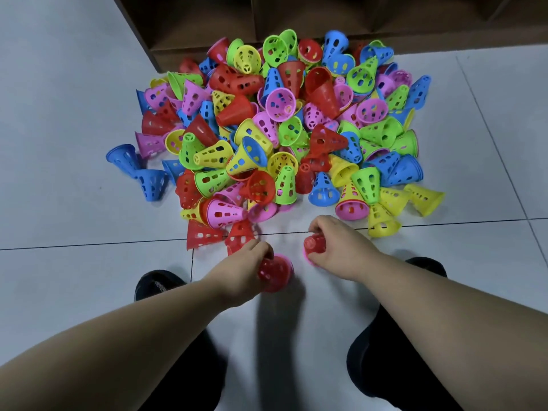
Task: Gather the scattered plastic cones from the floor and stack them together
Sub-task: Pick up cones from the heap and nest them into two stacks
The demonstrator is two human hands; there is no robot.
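Note:
A big heap of perforated plastic cones in red, blue, green, yellow and pink covers the floor ahead of me. My left hand grips a red cone with a pink rim showing behind it, held just above the tiles. My right hand holds another red cone over a pink one, close to the floor. The two hands are about a hand's width apart. Two loose red cones lie just left of my left hand.
A dark wooden shelf unit stands behind the heap. Grey floor tiles stretch to the left and right. My two black shoes and dark trouser legs flank the patch of floor below the hands.

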